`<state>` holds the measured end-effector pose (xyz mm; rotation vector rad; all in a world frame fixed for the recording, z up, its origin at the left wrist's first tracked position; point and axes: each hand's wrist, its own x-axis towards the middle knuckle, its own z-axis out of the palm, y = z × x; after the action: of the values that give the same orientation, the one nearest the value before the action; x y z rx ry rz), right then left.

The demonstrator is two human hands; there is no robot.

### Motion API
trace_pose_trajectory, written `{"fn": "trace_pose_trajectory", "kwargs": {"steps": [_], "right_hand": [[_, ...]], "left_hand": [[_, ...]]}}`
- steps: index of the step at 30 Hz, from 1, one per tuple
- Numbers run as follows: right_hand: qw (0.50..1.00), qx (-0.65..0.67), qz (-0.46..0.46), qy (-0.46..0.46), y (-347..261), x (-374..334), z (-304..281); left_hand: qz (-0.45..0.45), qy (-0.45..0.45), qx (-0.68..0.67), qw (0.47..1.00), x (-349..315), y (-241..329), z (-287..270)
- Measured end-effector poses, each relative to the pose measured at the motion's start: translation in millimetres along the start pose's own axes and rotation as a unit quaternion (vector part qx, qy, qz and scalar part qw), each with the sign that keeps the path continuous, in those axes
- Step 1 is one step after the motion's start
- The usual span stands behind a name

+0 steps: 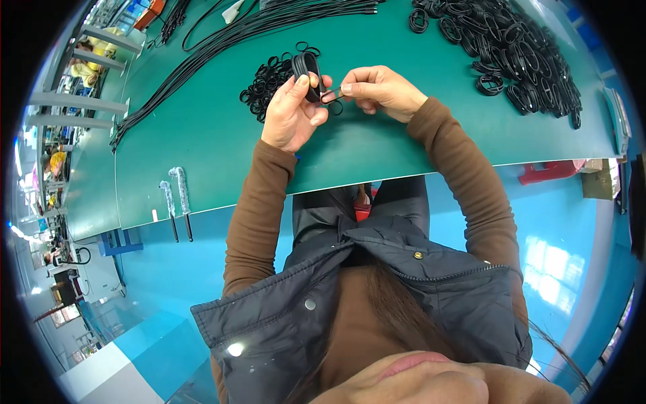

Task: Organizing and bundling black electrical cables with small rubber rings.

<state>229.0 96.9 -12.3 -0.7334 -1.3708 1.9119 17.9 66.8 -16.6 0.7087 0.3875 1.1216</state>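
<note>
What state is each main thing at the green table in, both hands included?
Left hand: gripping the cable coil
Cable coil: wound, held up
Right hand: pinching a thin black piece
Small black rings: loosely heaped
Long cables: uncoiled, laid out in a bundle
Cable pile: wound into coils, heaped
Plastic-wrapped rods: side by side

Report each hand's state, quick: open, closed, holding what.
Left hand: closed, holding a coiled black cable.
Right hand: closed, thumb and fingers pinching a thin black band.
</note>
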Motion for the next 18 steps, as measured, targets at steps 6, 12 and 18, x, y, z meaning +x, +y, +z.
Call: {"fn": "trace_pose_trajectory", "kwargs": {"steps": [6,12,18], "right_hand": [[0.972,0.235,0.009,-0.016,9,-10,19],[0.947,0.32,-0.02,-0.001,8,-27,50],[0.983,0.166,-0.026,0.073,6,-33,45]], "left_hand": [[-0.028,-0.057,-0.039,0.997,-8,4,6],[-0.018,-0.061,-0.004,0.998,-18,7,11],[0.076,0.01,0.155,0.985,-23,-1,13]]}}
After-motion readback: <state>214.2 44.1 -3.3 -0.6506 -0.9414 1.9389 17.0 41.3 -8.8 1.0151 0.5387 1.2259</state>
